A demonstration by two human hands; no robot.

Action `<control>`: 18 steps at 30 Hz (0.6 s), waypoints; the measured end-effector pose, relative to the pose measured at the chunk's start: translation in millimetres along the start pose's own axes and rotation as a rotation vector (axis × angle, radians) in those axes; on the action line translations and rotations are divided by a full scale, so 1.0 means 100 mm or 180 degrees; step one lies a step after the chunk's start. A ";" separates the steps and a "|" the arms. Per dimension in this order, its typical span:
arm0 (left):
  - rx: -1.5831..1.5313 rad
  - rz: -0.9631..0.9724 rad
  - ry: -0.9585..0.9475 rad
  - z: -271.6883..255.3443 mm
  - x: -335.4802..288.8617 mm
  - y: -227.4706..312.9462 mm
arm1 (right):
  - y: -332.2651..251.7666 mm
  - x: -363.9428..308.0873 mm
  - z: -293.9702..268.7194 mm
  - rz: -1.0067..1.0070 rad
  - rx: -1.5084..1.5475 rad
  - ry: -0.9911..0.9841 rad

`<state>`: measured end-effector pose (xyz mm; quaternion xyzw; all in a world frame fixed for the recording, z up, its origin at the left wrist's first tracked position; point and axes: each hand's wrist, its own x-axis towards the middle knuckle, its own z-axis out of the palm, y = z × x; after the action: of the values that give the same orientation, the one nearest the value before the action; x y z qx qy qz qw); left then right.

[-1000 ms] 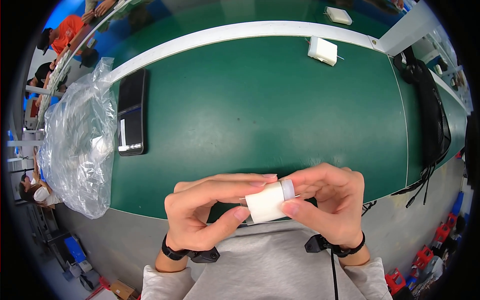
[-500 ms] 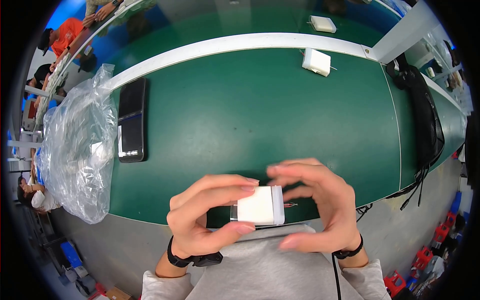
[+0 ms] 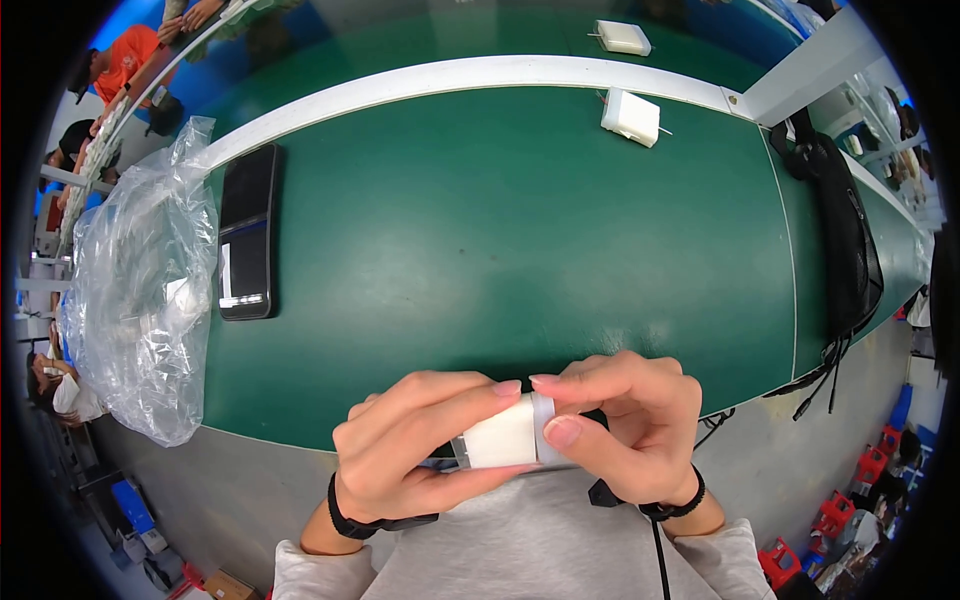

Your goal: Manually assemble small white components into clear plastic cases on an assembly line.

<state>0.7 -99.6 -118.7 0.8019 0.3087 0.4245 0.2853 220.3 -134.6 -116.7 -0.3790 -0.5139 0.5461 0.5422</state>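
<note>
Near the front edge of the green table I hold a small white rectangular block [image 3: 502, 440] in a clear casing, with a translucent end cap [image 3: 543, 415] on its right side. My left hand [image 3: 395, 445] is closed round the block, its fingers along the far side and its thumb along the near side. My right hand [image 3: 635, 425] pinches the end cap between thumb and fingers. The right fingers and palm hide whatever sticks out past the cap.
A similar white block [image 3: 631, 117] with thin wires lies by the white rail [image 3: 480, 72]. A black phone-like device [image 3: 248, 235] and a clear plastic bag [image 3: 140, 310] lie at left. At right rests a black bag [image 3: 845, 230] with dangling straps. Other people are at far left.
My right hand has come in from beside the block and closed on its end cap, covering the thin red wires seen there before. The left hand keeps its hold.
</note>
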 end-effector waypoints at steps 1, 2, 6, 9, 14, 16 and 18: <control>-0.0013 -0.0013 0.0003 0.01 0.00 0.00 | 0.00 0.00 0.00 0.0017 -0.0006 0.0001; 0.0016 0.0014 0.0014 0.02 -0.01 0.01 | 0.01 0.01 -0.01 -0.0026 -0.0051 -0.0032; 0.0026 0.0034 0.0022 0.05 -0.01 -0.01 | 0.02 0.05 -0.02 -0.0151 -0.0098 -0.0095; -0.0027 0.0068 -0.0014 0.03 -0.01 -0.01 | 0.01 0.08 -0.04 -0.0091 -0.0090 -0.0197; -0.0100 0.0106 0.0005 0.04 -0.01 -0.03 | -0.01 0.11 -0.05 -0.0074 -0.0243 -0.0307; -0.0104 0.0127 -0.0029 0.04 -0.02 -0.04 | -0.01 0.11 -0.05 -0.0057 -0.0266 -0.0313; -0.0174 0.0113 0.0002 0.06 -0.05 -0.03 | -0.02 0.09 -0.06 0.0028 -0.0183 -0.0423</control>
<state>2.8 -102.5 -126.2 0.7991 0.2828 0.4381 0.2994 225.8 -124.5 -115.0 -0.3597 -0.5626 0.5574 0.4935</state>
